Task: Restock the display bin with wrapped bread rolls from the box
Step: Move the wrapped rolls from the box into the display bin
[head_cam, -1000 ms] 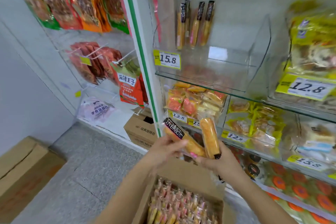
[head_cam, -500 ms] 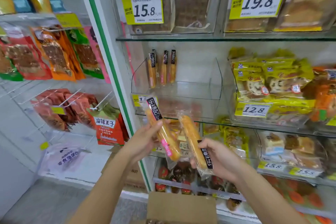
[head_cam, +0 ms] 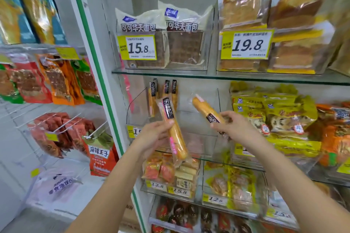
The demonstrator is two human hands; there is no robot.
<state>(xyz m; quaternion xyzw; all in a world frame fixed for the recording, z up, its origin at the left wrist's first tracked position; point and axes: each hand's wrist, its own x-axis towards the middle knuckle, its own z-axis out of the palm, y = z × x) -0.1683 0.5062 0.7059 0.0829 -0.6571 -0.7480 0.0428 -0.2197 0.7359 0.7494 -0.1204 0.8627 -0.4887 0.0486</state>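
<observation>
My left hand (head_cam: 151, 135) grips a long wrapped bread roll (head_cam: 175, 134) near its middle, held almost upright with its black label at the top. My right hand (head_cam: 232, 126) holds a second wrapped bread roll (head_cam: 204, 108) by its black-label end, tilted up to the left over the clear display bin (head_cam: 200, 136). Both rolls are in front of the bin's opening on the middle glass shelf. Three like rolls (head_cam: 164, 92) stand upright against the bin's back left. The box is out of view.
A glass shelf (head_cam: 217, 75) above carries waffle bread packs (head_cam: 170, 43) and toast packs (head_cam: 274, 30). Yellow snack packs (head_cam: 274, 113) fill the neighbouring bin on the right. Bins of small snacks (head_cam: 170, 174) sit below. Hanging snack bags (head_cam: 56, 79) cover the left rack.
The view has tilted up, and the box has dropped out of sight. Both hands have risen with their rolls to the bin's height; the right roll now points into the bin.
</observation>
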